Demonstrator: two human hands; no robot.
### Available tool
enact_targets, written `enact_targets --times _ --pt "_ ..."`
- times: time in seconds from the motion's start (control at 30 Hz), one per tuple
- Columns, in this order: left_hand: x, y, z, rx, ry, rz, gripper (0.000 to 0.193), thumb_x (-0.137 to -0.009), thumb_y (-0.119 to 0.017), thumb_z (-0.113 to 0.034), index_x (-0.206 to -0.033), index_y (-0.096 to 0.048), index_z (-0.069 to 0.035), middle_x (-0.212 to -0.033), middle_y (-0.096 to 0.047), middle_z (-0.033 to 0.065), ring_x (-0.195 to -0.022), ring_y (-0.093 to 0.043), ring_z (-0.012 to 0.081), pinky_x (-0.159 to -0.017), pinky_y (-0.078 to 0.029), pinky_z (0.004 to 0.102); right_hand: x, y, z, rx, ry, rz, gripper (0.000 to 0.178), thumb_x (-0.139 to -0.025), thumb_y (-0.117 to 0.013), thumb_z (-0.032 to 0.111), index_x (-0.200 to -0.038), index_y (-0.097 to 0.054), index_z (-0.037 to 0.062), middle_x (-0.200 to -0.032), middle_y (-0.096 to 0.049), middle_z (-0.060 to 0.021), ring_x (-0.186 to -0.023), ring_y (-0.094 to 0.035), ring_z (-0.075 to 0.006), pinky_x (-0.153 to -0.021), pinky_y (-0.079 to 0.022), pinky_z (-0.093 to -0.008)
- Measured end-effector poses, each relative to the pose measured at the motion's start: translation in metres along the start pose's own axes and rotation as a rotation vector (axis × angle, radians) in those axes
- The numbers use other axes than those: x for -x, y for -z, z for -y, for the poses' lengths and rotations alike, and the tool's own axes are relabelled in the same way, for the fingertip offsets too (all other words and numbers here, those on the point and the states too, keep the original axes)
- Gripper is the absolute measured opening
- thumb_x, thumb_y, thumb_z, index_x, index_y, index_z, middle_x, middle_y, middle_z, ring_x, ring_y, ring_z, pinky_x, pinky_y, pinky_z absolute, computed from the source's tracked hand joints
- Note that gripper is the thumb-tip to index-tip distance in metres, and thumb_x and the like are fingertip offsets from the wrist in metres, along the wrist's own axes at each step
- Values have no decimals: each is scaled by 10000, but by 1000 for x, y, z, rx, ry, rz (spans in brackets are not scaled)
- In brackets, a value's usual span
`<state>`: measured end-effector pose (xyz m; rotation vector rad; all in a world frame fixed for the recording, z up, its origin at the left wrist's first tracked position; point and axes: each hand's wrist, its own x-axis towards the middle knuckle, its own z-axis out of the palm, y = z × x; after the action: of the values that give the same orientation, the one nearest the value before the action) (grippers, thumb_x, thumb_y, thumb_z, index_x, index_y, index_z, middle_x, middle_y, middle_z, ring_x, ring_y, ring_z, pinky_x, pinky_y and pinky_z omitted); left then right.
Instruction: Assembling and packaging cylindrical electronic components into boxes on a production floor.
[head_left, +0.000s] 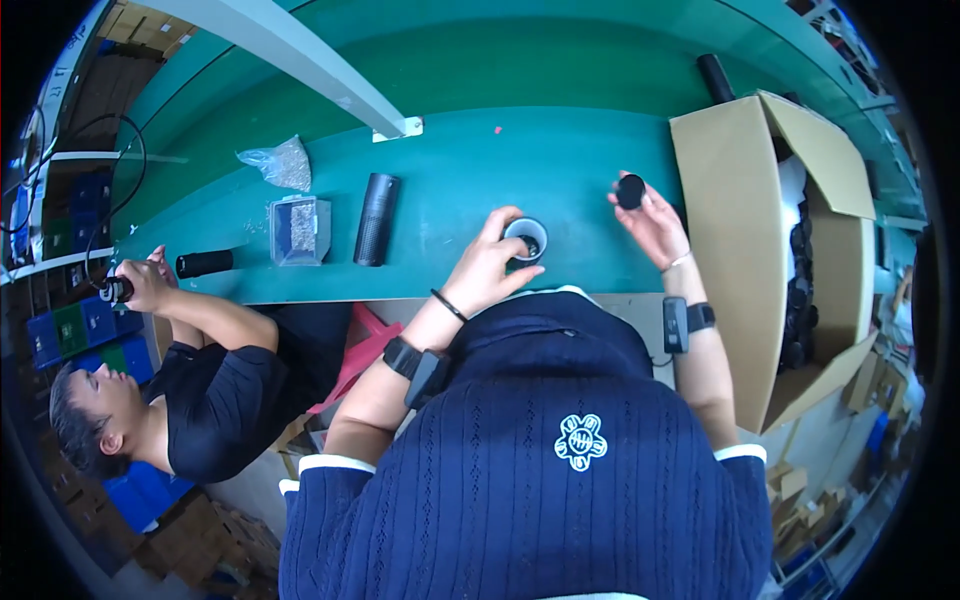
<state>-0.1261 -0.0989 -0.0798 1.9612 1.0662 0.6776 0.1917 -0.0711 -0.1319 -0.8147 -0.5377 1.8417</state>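
Note:
My left hand (484,266) curls around an open-topped dark cylinder (538,229) near the table's front edge, with its thumb and fingers at the rim. The cylinder's inside wall is pale, and something dark shows down in it, partly hidden by a finger. Off to the right and a little higher, my right hand (658,226) pinches a round black cap (630,191) between thumb and fingers, apart from the cylinder. A taller black cylinder with a perforated lower part (377,220) lies to the left of my left hand.
A clear bin (318,250) of small pale pieces and a plastic bag (292,163) of them are at left. A tall open cardboard box (725,230) with black parts flanks my right arm. A metal post (330,75) meets the green table. At far left a co-worker handles a black part.

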Motion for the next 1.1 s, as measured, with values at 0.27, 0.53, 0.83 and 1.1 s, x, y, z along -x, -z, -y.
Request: enact_targets --times 0.27,0.53,0.83,1.1 --pt "-6 8 -3 5 -29 65 285 -721 -802 -168 -878 -612 -25 -1215 -504 163 -1118 -546 324 -885 -485 392 14 -60 4 -442 -8 357 688 -913 -621 176 -1470 -227 89 -1411 -350 -244 -1193 -506 -377 -947 -504 -396" --pt "-10 -10 21 640 208 -76 588 -771 -701 -14 -1281 -416 -79 -1202 -502 57 -1123 -511 156 -957 -431 309 18 -82 5 -449 -24 277 621 -919 -572 81 -1453 -258 113 -1352 -382 -281 -1193 -501 -426 -939 -519 -419" --pt "-22 1 -10 804 180 201 595 -763 -769 -78 -1270 -457 -80 -1127 -516 14 -1055 -510 115 -902 -445 282 -1 -85 -16 -2 42 -67 356 -855 -592 -29 -1204 -528 -6 -1070 -594 -143 -1117 -574 -313 -948 -511 -370" --pt "-29 -8 -11 835 141 254 623 -750 -774 -72 -1286 -456 -91 -1182 -508 28 -1131 -484 128 -951 -414 293 -5 -108 -42 9 207 -289 216 -887 -632 78 -1098 -631 34 -1055 -653 -106 -1008 -606 -180 -860 -497 -324"
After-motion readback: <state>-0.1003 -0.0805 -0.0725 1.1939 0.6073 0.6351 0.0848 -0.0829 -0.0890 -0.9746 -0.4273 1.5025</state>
